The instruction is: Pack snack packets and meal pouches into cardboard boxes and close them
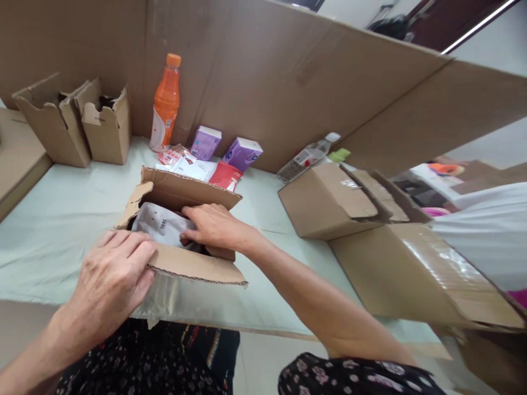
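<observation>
An open cardboard box (197, 264) stands near the table's front edge with its flaps up. Inside it lies a white packet (158, 222) with a barcode. My left hand (115, 269) is closed over the box's near left edge, its thumb against the front flap. Reaching in from the right, my right hand (214, 224) has fingers and thumb at the packet's right end; part of that grip is hidden. Just behind the box are white papers (193, 169) and a red packet (225, 175).
An orange drink bottle (167, 104) and two purple tissue packs (206, 144) stand at the back. Two small open cartons (107, 129) are at the left. On the right are a tilted clear bottle (308, 156) and larger cardboard boxes (395, 274). A cardboard partition (267, 77) closes the rear.
</observation>
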Demonstrator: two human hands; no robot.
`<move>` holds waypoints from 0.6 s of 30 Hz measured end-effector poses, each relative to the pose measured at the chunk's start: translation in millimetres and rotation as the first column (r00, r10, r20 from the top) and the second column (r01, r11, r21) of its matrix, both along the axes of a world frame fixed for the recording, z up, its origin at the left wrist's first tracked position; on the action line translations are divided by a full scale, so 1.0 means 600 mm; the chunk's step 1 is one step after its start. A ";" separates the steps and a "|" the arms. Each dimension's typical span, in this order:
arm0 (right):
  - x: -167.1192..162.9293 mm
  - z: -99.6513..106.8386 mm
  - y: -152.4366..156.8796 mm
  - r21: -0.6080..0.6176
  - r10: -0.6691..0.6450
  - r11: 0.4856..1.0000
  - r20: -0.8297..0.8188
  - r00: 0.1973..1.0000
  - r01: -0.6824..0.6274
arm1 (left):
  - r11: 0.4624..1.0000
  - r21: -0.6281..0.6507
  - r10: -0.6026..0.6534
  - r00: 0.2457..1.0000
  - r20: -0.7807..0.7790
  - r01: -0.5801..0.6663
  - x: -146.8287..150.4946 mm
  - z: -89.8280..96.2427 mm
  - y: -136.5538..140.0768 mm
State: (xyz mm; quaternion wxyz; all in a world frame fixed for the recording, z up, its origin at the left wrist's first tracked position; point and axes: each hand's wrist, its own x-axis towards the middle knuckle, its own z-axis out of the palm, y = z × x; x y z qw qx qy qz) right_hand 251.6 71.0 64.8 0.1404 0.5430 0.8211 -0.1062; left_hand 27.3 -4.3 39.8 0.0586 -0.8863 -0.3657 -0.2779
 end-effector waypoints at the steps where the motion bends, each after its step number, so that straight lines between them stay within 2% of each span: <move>1: 0.002 -0.004 -0.001 0.005 -0.008 1.000 -0.030 1.000 0.008 | 1.000 -0.005 0.001 1.000 0.000 -0.001 0.000 0.000 0.000; 7: -0.002 -0.011 -0.036 0.086 -0.028 0.995 -0.133 0.991 0.040 | 1.000 0.002 0.031 0.999 -0.014 -0.031 0.004 0.005 0.001; 12: -0.010 -0.010 -0.056 0.124 0.064 0.991 -0.135 0.989 -0.047 | 0.999 0.023 0.040 0.998 -0.042 -0.039 0.004 0.011 -0.001; 18: 0.001 -0.014 -0.041 0.084 -0.111 0.988 -0.155 0.982 0.126 | 0.999 0.028 0.044 0.998 -0.054 -0.042 0.004 0.008 -0.004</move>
